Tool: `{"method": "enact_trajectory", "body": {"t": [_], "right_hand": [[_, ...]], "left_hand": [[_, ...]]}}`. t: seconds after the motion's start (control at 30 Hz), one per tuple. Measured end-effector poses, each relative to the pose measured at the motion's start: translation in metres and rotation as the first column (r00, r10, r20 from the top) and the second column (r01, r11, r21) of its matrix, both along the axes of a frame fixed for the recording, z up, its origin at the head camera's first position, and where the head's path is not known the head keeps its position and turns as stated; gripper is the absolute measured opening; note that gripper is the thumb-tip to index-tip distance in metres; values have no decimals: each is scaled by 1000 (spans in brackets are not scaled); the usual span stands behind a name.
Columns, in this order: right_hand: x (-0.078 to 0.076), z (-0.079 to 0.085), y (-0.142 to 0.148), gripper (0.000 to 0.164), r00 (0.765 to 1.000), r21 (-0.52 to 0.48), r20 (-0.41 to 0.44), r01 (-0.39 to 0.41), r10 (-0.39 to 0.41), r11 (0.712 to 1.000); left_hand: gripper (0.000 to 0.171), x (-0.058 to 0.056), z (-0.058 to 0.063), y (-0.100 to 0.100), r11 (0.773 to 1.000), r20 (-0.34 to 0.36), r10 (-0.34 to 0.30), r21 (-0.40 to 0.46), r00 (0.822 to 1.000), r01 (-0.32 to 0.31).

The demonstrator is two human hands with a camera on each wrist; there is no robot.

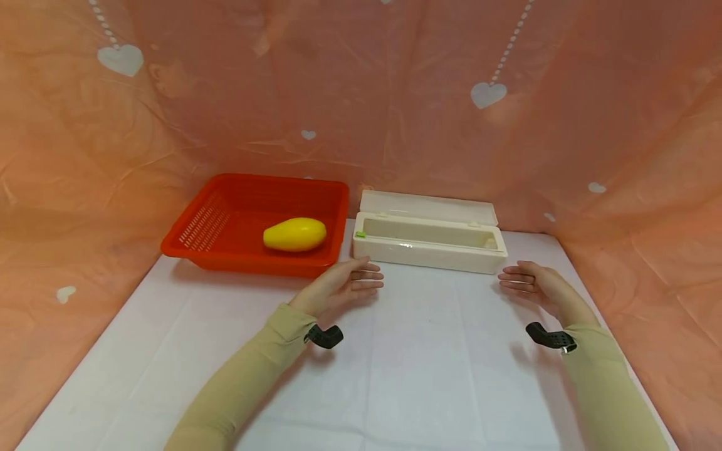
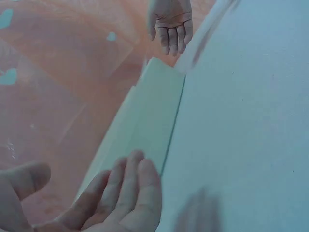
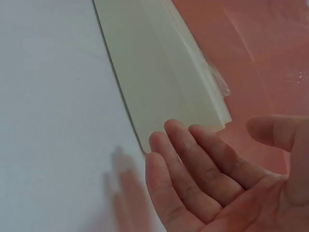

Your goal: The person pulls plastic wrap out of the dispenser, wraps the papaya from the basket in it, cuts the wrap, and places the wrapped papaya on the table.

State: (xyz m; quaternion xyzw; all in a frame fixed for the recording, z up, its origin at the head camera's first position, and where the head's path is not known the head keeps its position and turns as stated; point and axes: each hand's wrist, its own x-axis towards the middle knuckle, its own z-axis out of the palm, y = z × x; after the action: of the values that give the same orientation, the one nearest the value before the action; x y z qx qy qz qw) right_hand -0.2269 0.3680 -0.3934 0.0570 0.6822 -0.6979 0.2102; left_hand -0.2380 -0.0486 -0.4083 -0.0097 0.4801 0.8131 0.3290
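Observation:
A long cream box (image 1: 429, 254) stands at the back of the table, its hinged lid (image 1: 429, 205) tipped up behind it. A small bright green piece (image 1: 360, 235) marks its left end. My left hand (image 1: 341, 285) is held in front of the box's left end, fingers extended and nothing in them. Near the right end, my right hand (image 1: 538, 286) is likewise extended and holds nothing; its palm shows in the right wrist view. To the left, a yellow papaya-shaped fruit (image 1: 295, 235) lies in a red plastic basket (image 1: 254, 266).
White cloth (image 1: 417, 363) covers the table. Peach curtains (image 1: 395, 113) printed with white hearts hang behind and on both sides. The basket's right wall stands close to the box's left end. Each wrist wears a black strap mount (image 1: 325, 337).

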Motion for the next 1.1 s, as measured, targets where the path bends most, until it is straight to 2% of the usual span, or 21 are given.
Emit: {"method": "enact_trajectory", "body": {"t": [0.13,0.27,0.43,0.57,0.67,0.83,0.97,1.1], "right_hand": [[-4,-7,1,36,996,-150,76,56,-45,987],[-6,-14,0,31,991,-230,121,84,-57,970],[-8,-14,-1,34,988,-233,141,96,-64,968],[-11,-13,-2,34,989,-231,138,85,-54,969],[-13,-12,-4,33,989,-230,140,83,-52,970],[-15,-12,-6,35,987,-246,153,88,-51,965],[-17,-10,-7,37,992,-262,124,59,-27,963],[-18,-7,-10,35,995,-244,97,44,-20,969]], "left_hand": [[55,-4,-4,1,998,17,61,16,998,-61],[57,-7,-6,3,993,43,116,22,992,-117],[58,-11,-7,9,982,53,178,63,983,-181],[58,-15,-10,14,960,59,256,105,965,-261],[58,-19,-12,16,946,49,293,133,955,-297],[57,-21,-10,21,935,54,324,134,945,-328],[54,-22,-7,24,927,75,334,155,939,-342],[51,-24,-5,27,923,77,350,140,934,-358]]}}
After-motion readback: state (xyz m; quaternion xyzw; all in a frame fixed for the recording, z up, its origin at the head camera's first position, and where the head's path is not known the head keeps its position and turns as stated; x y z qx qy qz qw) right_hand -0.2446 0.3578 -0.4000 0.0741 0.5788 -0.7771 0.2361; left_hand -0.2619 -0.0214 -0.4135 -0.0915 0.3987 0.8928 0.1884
